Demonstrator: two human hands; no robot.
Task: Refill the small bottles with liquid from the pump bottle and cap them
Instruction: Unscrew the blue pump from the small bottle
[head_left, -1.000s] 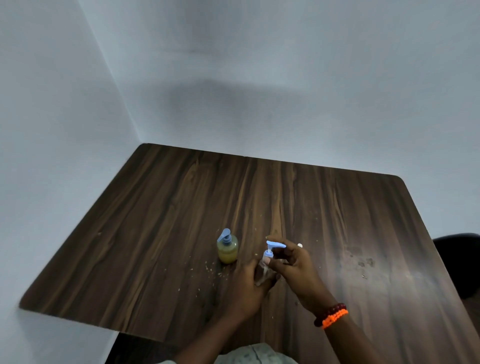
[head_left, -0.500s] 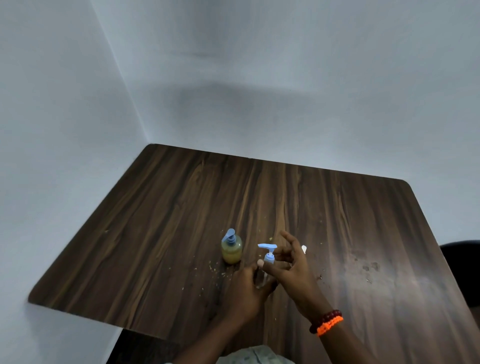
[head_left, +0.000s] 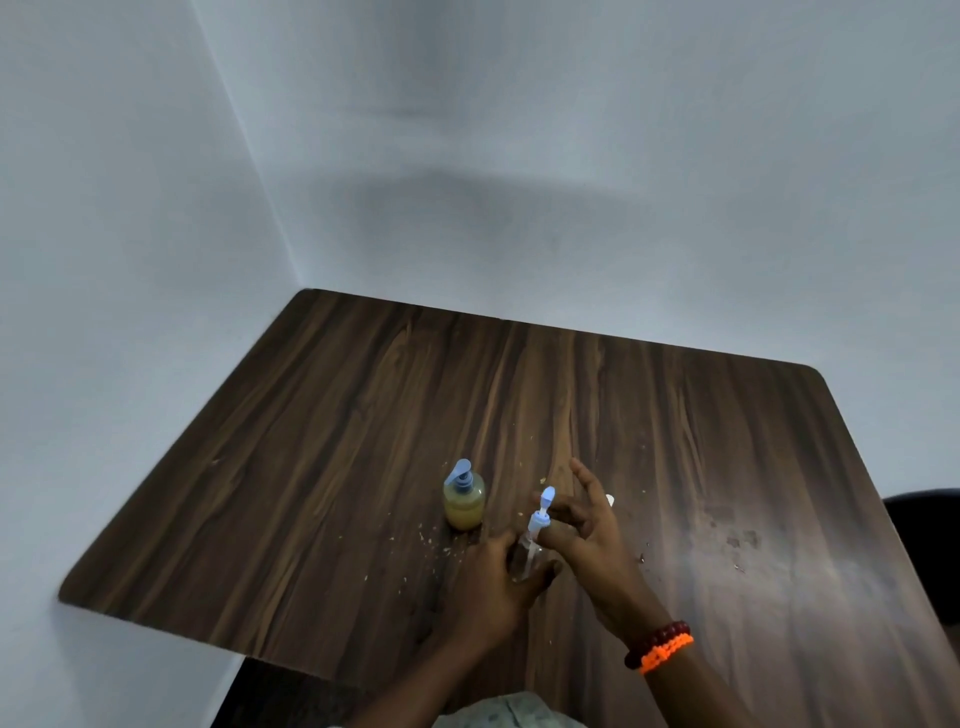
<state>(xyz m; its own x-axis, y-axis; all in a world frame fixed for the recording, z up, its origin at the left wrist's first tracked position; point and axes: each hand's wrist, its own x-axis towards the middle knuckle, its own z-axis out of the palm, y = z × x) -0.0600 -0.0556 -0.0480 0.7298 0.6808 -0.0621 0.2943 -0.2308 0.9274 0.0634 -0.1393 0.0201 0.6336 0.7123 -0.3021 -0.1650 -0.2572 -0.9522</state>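
Left hand (head_left: 493, 582) grips clear bottle (head_left: 522, 558), right hand (head_left: 587, 535) pinching its pump cap (head_left: 540, 514) on; yellow bottle (head_left: 463, 501) beyond-left looks filled, capped.

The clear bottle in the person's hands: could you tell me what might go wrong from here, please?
1. The pump cap sits tilted in the clear bottle, so it may cross-thread or pop out as the right hand turns it.
2. The left hand grips the bottle low, so it might tip and spill.
3. The yellow bottle stands close to the left hand, so a slip could knock it over.
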